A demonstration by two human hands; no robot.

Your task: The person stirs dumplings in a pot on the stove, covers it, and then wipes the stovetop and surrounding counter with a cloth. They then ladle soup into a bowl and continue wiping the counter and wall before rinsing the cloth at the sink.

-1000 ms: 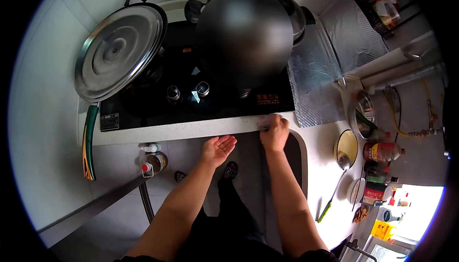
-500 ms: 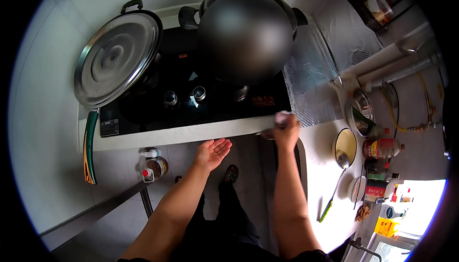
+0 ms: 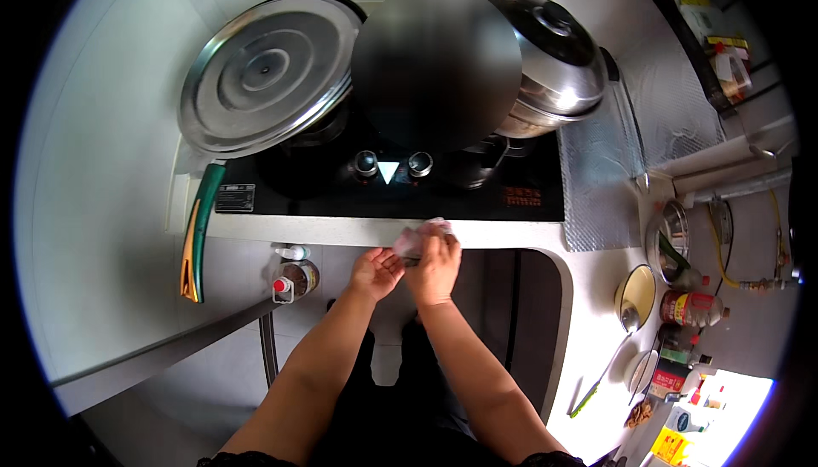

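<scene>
My right hand (image 3: 436,273) grips a crumpled pinkish cloth (image 3: 412,242) at the front edge of the white counter (image 3: 315,228). The cloth is partly hidden under the fingers. Just beside it, my left hand (image 3: 375,273) is turned palm up, its fingers loosely stretched and holding nothing. The two hands nearly meet. Beyond them lies a black cooktop (image 3: 324,198) with two silver knobs. On its left rests a wok with a green handle (image 3: 198,233), covered by a wide metal lid (image 3: 264,71).
A steamer pot with a domed lid (image 3: 554,83) stands at the back right; a blurred round patch hides part of it. On the right counter are a yellow bowl (image 3: 637,284), a ladle (image 3: 601,382) and several bottles. An oil jug (image 3: 300,281) stands below the counter at left.
My right hand has brought the cloth leftward along the counter edge, close to my left hand. The view has shifted left, showing more of the steamer pot. My left hand stays open.
</scene>
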